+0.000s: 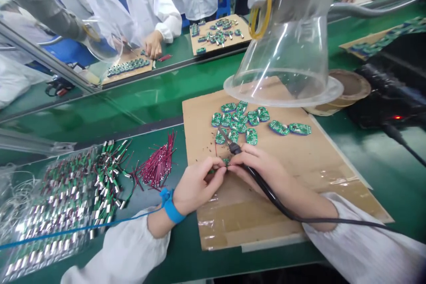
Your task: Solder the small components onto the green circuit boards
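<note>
My left hand (196, 184) rests on the cardboard sheet (299, 173), its fingers pinched on a small green circuit board (225, 161) with a thin red wire. A blue strap with a blue cord circles that wrist. My right hand (262, 168) grips a black soldering iron (233, 146) like a pen, its tip pointing up and left beside the small board. The iron's black cable runs back over my right forearm. Several more green circuit boards (246, 120) lie in a loose cluster on the cardboard just beyond my hands.
A clear fume hood (282, 66) hangs over the far cardboard edge. A bundle of red wires (158, 164) and bagged green-and-silver parts (66, 199) lie left. A black unit with a red light (396, 97) sits right. Other people in white coats (149, 13) work across the green bench.
</note>
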A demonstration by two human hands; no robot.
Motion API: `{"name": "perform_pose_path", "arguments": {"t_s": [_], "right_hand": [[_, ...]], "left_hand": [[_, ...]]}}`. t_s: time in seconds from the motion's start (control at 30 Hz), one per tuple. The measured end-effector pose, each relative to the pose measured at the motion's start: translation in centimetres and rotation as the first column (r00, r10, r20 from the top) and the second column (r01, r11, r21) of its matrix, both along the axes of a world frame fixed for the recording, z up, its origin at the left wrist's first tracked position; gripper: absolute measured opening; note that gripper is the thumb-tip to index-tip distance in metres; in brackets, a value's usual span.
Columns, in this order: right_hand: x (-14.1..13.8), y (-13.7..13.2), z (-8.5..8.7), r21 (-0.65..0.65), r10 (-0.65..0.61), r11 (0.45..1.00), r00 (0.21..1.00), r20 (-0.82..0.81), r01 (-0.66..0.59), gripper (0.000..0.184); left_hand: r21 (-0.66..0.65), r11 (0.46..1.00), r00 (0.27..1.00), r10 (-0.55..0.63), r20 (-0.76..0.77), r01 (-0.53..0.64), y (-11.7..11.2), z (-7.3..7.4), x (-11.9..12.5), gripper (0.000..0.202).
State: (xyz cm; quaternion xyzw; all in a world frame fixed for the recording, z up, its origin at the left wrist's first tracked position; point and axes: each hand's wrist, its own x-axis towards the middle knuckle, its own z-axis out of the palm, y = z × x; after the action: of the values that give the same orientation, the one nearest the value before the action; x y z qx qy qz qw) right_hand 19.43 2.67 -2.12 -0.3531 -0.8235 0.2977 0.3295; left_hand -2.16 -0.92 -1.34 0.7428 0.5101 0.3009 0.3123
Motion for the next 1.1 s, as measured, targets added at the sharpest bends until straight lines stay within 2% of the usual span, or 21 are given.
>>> {"name": "perform_pose_path", "arguments": {"t_s": [0.1,0.17,0.27,0.37,0.43,0.63,1.1], "right_hand": [[1.4,0.3,-0.2,0.022,0.019,1.0,1.0,-0.003,-0.019,0.013],[2.7,0.5,-0.5,0.019,0.019,1.0,1.0,-0.021,-0.018,0.022],[4.5,0.5,-0.5,-0.126,-0.068,0.991,0.982,-0.178,0.045,0.033],[5.5,0.4,-0.1,-0.292,-0.191,0.952,0.923,-0.334,0.091,0.019],[5.8,0.3,0.2,-0.338,-0.242,0.933,0.912,-0.332,0.125,0.007],[6.0,0.7,0.8,-0.325,-0.221,0.937,0.935,-0.276,0.126,0.012],[6.1,0.9,0.3,-0.308,-0.168,0.947,0.961,-0.22,0.095,0.01]], "left_hand": [[-0.014,0.999,0.999,0.043,0.014,-0.043,0.3,-0.1,-0.3,0.005],[-0.044,0.997,0.998,0.058,0.013,-0.058,0.6,-0.2,-0.6,0.007],[-0.036,0.999,0.999,0.033,-0.027,-0.034,1.1,-0.1,-0.8,0.007],[0.006,1.0,0.999,-0.004,-0.049,0.004,1.5,0.2,-0.8,0.007],[0.009,1.0,0.999,-0.01,-0.041,0.01,1.6,0.4,-0.7,0.007],[-0.019,0.999,0.998,-0.04,-0.048,0.039,1.8,0.5,-0.6,0.006],[-0.022,1.0,0.996,-0.021,-0.083,0.019,2.0,0.5,0.1,0.008]]}}
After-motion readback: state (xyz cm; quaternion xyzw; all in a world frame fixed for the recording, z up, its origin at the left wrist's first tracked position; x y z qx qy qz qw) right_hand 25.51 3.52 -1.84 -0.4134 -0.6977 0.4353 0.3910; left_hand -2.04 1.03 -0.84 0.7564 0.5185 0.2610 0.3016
